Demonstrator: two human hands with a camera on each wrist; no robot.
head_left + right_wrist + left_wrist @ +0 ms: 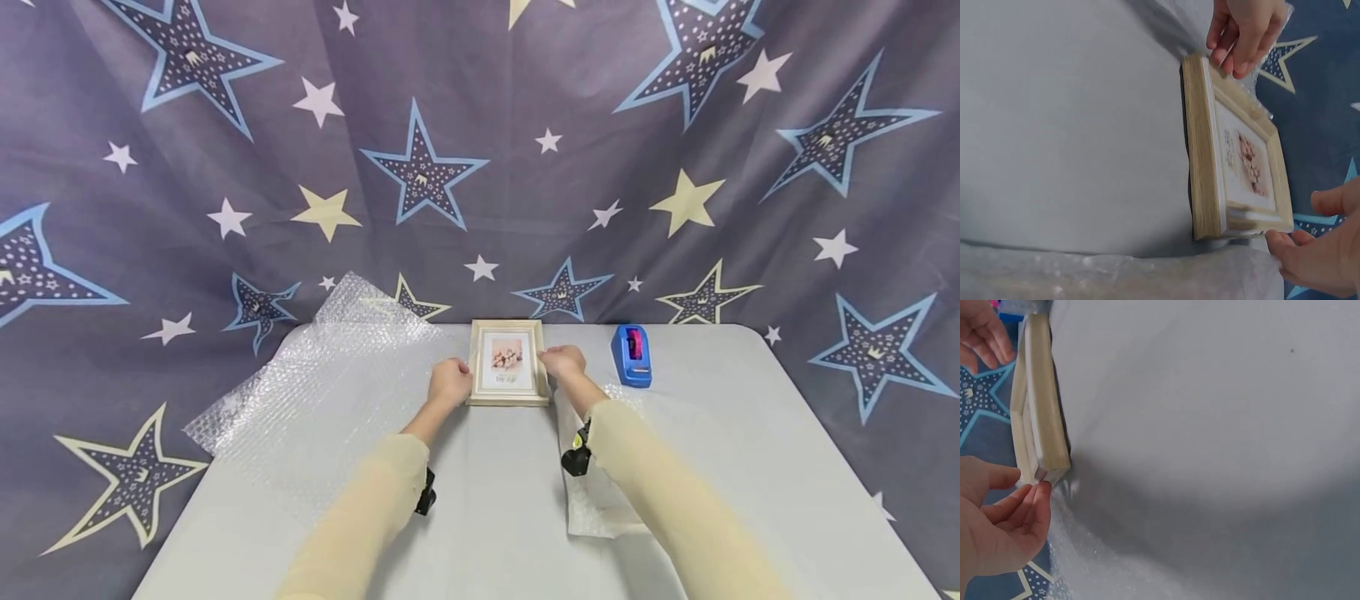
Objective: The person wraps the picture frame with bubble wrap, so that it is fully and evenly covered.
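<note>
A pale wooden picture frame (476, 367) with a white mat and a pink floral print lies face up at the table's back edge. My left hand (450, 382) is at its left side; in the left wrist view, thumb and fingertips pinch the frame's edge near a corner. At the opposite side is my right hand (564, 362). The right wrist view shows its fingertips (1275, 237) right at the frame's edge, with the thumb raised apart from them. Both hands leave the print (1250, 165) uncovered.
Clear bubble wrap (322, 400) spreads over the table's left side, its far corner standing up against the star-patterned curtain (465, 75). Another bubble wrap piece (596, 504) lies below my right forearm. A blue tape dispenser (636, 372) with pink inside stands at the back right.
</note>
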